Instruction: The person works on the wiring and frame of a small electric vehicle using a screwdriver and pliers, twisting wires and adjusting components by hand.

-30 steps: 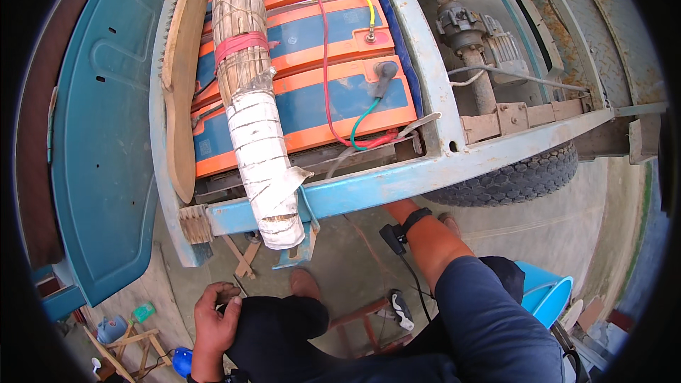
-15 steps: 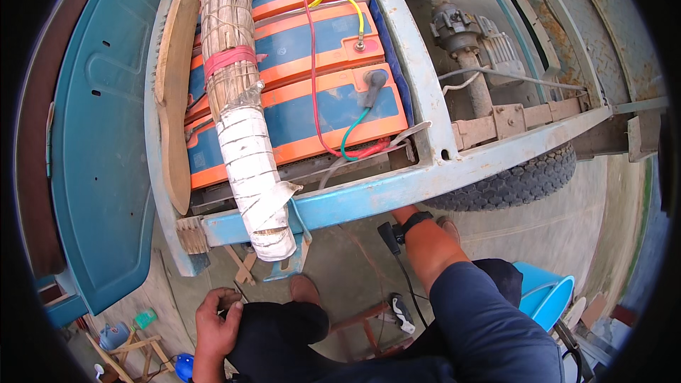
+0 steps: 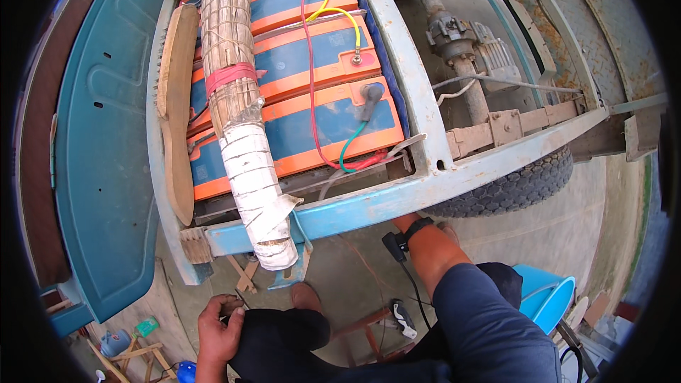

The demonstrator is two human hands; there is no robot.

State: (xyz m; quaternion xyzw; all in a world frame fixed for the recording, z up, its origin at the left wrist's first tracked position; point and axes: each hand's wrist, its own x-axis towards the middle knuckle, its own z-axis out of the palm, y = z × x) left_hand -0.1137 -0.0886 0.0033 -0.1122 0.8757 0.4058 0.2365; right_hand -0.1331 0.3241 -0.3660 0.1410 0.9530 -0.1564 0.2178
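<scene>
Your left hand [image 3: 218, 326] curls loosely round a thin dark tool (too small to identify); your right hand hides under the blue frame [image 3: 369, 206], grip untellable.

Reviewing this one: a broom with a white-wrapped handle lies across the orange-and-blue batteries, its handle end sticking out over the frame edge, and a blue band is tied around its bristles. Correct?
Not quite. The band around the broom is red, not blue, as the head view shows. The rest holds: the white-wrapped handle lies across the orange-and-blue batteries, its end past the frame edge.
</scene>
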